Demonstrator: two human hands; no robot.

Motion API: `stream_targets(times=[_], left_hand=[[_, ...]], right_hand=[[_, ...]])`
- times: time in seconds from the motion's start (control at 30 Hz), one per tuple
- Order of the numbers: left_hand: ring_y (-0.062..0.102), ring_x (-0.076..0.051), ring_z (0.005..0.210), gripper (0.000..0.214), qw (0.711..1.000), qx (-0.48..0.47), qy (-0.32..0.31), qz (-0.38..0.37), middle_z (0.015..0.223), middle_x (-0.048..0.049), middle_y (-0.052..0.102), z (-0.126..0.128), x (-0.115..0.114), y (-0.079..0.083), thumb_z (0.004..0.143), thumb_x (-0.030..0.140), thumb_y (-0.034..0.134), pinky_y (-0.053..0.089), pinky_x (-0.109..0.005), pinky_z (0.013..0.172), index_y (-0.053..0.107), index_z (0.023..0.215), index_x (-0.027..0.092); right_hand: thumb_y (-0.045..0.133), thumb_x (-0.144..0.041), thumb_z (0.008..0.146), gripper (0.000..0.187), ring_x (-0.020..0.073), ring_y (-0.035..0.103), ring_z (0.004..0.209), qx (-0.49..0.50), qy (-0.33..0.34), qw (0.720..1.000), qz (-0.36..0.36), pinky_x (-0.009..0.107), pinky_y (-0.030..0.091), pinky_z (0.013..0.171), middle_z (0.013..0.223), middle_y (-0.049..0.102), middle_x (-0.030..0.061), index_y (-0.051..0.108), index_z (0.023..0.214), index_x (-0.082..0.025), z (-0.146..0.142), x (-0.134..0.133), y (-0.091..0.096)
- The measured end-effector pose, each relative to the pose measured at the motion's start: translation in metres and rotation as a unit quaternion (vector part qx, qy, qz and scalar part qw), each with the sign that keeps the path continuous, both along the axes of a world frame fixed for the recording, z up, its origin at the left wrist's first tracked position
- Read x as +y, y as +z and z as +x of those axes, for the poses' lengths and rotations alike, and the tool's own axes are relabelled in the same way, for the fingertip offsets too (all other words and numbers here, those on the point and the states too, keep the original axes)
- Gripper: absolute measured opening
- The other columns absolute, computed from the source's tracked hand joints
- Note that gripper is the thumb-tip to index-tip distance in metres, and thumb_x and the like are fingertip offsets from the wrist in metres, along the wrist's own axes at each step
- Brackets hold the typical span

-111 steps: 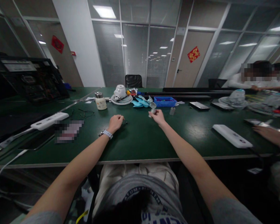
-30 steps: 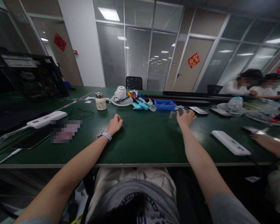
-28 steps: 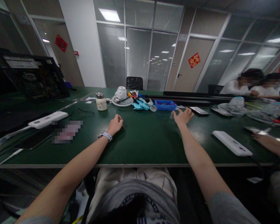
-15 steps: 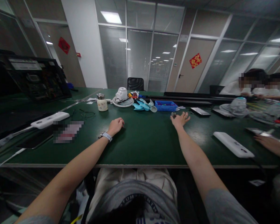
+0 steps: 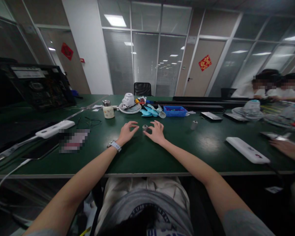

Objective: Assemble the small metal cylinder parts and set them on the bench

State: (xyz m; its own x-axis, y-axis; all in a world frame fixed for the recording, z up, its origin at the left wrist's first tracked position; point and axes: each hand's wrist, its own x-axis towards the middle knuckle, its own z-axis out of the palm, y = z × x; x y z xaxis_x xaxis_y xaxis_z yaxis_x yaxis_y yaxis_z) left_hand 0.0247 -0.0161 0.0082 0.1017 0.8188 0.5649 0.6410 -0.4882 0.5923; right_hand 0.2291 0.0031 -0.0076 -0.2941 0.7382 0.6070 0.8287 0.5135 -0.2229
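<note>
A small silver metal cylinder, which looks like a small motor, stands upright on the green table between my hands. My right hand is just right of it, fingers spread, thumb tip overlapping its lower part; whether the thumb touches it I cannot tell. To its left my left hand, with a watch at the wrist, is open and empty, thumb and fingertips pointing at the cylinder with a small gap. A second similar cylinder stands farther right, apart from both hands.
At the back are a patterned bottle, a white fan part, light-blue fan blades and a blue tray. White power strips lie at left and right. Another person's hand rests at far right.
My right hand has moved left from the right side, and one metal cylinder now stands in the middle. The other cylinder shows at right. My left hand has moved slightly right and opened.
</note>
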Motion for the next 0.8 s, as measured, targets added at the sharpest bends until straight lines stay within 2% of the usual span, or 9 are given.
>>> stream_targets(times=[0.13,0.27,0.43,0.53,0.63,0.73,0.8], left_hand=[[0.065,-0.021,0.098,0.030,0.999,-0.040,-0.010,-0.002,0.101,-0.0061,0.071,0.004,-0.004,0.006,0.081,0.040,0.060,0.047,-0.033,0.089,0.061,0.105,0.021],[0.067,-0.021,0.096,0.034,0.998,-0.064,-0.018,-0.016,0.099,-0.0061,0.072,0.001,-0.004,0.011,0.078,0.034,0.064,0.049,-0.033,0.088,0.060,0.109,0.020],[0.068,-0.019,0.093,0.031,0.998,-0.048,-0.051,-0.003,0.097,-0.0042,0.072,0.007,-0.007,0.016,0.079,0.029,0.063,0.050,-0.031,0.087,0.060,0.109,0.021],[0.068,-0.019,0.091,0.027,0.999,-0.035,-0.034,0.000,0.088,-0.0027,0.073,0.013,-0.009,0.020,0.079,0.028,0.063,0.049,-0.032,0.087,0.058,0.105,0.020],[0.068,-0.019,0.090,0.027,0.998,-0.055,0.014,0.030,0.090,-0.0039,0.073,0.012,-0.005,0.020,0.081,0.033,0.062,0.049,-0.031,0.084,0.055,0.103,0.020],[0.069,-0.018,0.087,0.032,0.994,-0.087,0.057,0.036,0.091,-0.0051,0.074,-0.002,0.005,0.012,0.081,0.037,0.061,0.049,-0.029,0.078,0.051,0.106,0.020],[0.069,-0.019,0.087,0.033,0.997,-0.064,0.051,0.007,0.089,-0.0045,0.075,-0.015,0.014,0.003,0.079,0.036,0.064,0.048,-0.030,0.078,0.052,0.106,0.021]], right_hand=[[0.058,-0.050,0.084,0.037,0.0287,0.039,0.123,0.014,0.056,0.998,-0.032,0.045,0.027,0.101,0.123,0.057,0.0124,0.067,0.099,-0.017,-0.027,-0.015,-0.001],[0.057,-0.054,0.083,0.044,0.0277,0.048,0.111,0.021,0.070,0.994,-0.078,0.042,0.035,0.091,0.115,0.060,0.0126,0.062,0.105,-0.016,-0.030,-0.013,-0.002],[0.056,-0.058,0.082,0.047,0.0267,0.054,0.101,0.008,0.080,0.993,-0.083,0.040,0.039,0.085,0.105,0.063,0.0122,0.060,0.105,-0.016,-0.034,-0.007,-0.002],[0.057,-0.057,0.081,0.045,0.0249,0.057,0.093,0.029,0.081,0.990,-0.108,0.037,0.041,0.080,0.098,0.064,0.0102,0.060,0.101,-0.018,-0.036,-0.007,-0.002],[0.061,-0.053,0.080,0.039,0.0233,0.059,0.088,0.078,0.098,0.982,-0.141,0.035,0.043,0.077,0.095,0.066,0.0090,0.061,0.099,-0.018,-0.034,-0.009,-0.003],[0.065,-0.044,0.079,0.032,0.0218,0.061,0.086,0.163,0.126,0.961,-0.183,0.034,0.045,0.077,0.096,0.067,0.0076,0.063,0.098,-0.018,-0.027,-0.010,-0.006],[0.068,-0.039,0.077,0.030,0.0209,0.062,0.087,0.225,0.134,0.941,-0.214,0.034,0.047,0.080,0.097,0.068,0.0066,0.064,0.098,-0.019,-0.021,-0.008,-0.009]])
